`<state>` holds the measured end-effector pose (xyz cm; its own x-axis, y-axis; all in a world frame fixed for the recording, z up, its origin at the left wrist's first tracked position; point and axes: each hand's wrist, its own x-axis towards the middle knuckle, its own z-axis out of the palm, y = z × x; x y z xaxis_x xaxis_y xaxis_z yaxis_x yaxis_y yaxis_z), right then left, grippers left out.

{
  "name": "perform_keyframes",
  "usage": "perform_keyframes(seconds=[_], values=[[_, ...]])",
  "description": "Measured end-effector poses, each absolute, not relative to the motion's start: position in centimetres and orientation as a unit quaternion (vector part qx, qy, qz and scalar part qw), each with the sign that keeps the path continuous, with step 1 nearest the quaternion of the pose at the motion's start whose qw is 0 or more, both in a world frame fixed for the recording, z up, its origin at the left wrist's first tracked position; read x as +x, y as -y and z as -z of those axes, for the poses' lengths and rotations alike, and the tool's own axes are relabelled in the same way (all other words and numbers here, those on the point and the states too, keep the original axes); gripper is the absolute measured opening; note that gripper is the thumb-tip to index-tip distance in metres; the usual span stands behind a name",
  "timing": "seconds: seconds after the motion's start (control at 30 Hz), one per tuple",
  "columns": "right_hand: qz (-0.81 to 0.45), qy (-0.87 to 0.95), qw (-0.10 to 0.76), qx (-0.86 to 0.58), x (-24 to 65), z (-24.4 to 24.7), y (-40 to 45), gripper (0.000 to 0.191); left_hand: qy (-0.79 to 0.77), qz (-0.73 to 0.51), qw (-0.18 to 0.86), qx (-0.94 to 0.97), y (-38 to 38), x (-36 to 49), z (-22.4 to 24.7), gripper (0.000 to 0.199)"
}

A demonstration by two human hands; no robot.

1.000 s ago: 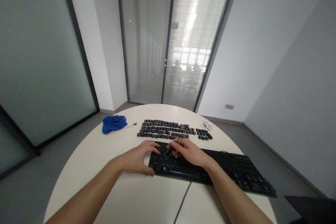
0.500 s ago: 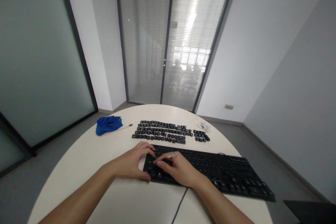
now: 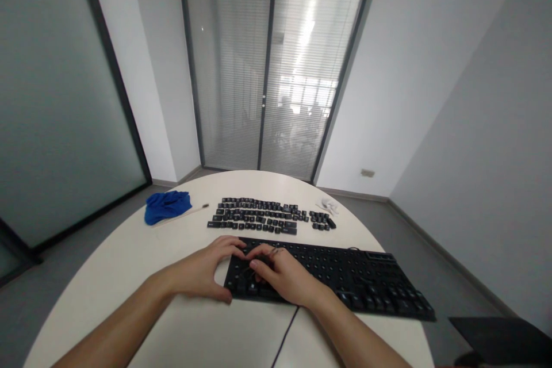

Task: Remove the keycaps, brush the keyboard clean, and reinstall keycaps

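Observation:
A black keyboard point(image 3: 332, 264) lies on the table, with many keycaps off its upper and middle part and keys still on at the right and along the front. My left hand point(image 3: 211, 270) grips its left end, thumb at the near corner and fingertips at the far corner. Over the left part of the keyboard, my right hand point(image 3: 280, 273) is closed in a pinch, its fingertips close to those of my left hand. What the pinch holds is too small and hidden to tell. Behind the keyboard, loose black keycaps point(image 3: 254, 215) lie in rows.
On the round table point(image 3: 112, 259), a blue cloth point(image 3: 168, 207) and a thin brush point(image 3: 190, 213) lie at the far left. Some crumpled white material point(image 3: 328, 205) is at the far right. A black cable point(image 3: 284, 336) runs toward me. A dark seat point(image 3: 500, 333) stands at lower right.
The whole view has shifted slightly, so everything sits further left. My right fingertips have moved up the keyboard, closer to my left fingers. My left hand keeps its place at the keyboard's end.

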<state>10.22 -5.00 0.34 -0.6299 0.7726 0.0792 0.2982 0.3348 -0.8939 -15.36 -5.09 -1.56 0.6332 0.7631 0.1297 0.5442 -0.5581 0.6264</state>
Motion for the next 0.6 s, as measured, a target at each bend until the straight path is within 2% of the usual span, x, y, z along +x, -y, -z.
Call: perform_keyframes(seconds=[0.13,0.3,0.6], values=[[-0.482,0.762,0.269,-0.339,10.0,-0.4,5.2,0.014,-0.385,-0.181,0.317,0.848,5.0,-15.9,1.4,0.076],[-0.4,0.808,0.28,-0.329,9.7,-0.7,5.2,0.016,-0.391,-0.163,0.352,0.835,4.9,-16.2,1.1,0.073],[-0.313,0.851,0.279,-0.316,9.0,-1.9,6.3,0.014,-0.388,-0.172,0.347,0.836,5.0,-16.3,1.2,0.072]])
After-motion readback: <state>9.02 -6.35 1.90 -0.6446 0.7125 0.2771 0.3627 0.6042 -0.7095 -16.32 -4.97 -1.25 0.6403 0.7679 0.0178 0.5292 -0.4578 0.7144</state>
